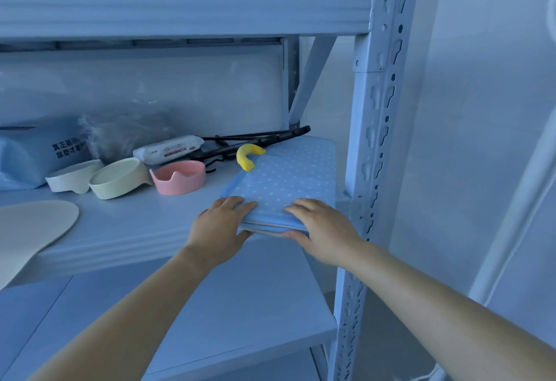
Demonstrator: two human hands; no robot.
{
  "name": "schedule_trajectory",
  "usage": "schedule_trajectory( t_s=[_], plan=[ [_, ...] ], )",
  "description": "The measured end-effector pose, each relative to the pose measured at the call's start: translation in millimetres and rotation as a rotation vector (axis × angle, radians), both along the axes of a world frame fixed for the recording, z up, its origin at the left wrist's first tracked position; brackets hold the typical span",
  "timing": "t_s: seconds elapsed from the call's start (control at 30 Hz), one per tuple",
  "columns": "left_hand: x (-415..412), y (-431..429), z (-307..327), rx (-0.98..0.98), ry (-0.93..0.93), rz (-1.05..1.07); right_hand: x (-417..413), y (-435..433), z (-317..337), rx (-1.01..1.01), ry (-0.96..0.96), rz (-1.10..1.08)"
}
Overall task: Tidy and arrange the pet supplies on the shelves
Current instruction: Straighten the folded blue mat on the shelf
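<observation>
Middle shelf [120,230] of a pale metal rack, seen from above and in front.

At far left a beige mat [33,227] overhangs the shelf's front lip. Behind it lies a blue printed package [39,152], with a crumpled clear plastic bag [120,133] just to its right.

In front of these stand three pet bowls in a row: a white bowl [73,176], a pale green bowl [118,177] touching it, and a pink bowl [179,180] just beside the green one. A pack of wet wipes [168,148] lies behind the pink bowl. Black straps [255,139] run from the wipes toward the rear corner.

A yellow curved toy [248,155] rests at the far left edge of the folded polka-dot pad [285,176]. This light blue pad lies flat at the right end of the shelf, close to the perforated upright post [379,139], with its near edge at the shelf's front lip.

The left hand [219,227] grips the pad's near left corner. Its fingers are curled over the top surface and the thumb is tucked under the layered edge. The right hand [322,230] grips the near right part of the same edge, with its fingers laid over the top and the thumb against the underside at the front. The two hands are set apart, and a bare strip of the pad's edge shows between them.
</observation>
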State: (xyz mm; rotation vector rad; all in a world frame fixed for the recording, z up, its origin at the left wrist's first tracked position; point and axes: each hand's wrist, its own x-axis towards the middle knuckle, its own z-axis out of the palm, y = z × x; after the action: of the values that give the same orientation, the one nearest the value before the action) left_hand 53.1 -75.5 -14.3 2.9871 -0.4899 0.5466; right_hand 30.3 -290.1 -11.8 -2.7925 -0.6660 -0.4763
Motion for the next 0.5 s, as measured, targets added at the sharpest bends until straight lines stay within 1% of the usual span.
schedule_trajectory(
  t_s=[0.27, 0.5],
  plan=[
    [-27, -35, -1, 0.033, -0.015, 0.082, -12, -38, 1, 0.025, 0.025, 0.074],
    [-46, -57, -1, 0.025, -0.019, 0.146, -17, -58, 3, 0.034, 0.041, 0.132]
  ],
)
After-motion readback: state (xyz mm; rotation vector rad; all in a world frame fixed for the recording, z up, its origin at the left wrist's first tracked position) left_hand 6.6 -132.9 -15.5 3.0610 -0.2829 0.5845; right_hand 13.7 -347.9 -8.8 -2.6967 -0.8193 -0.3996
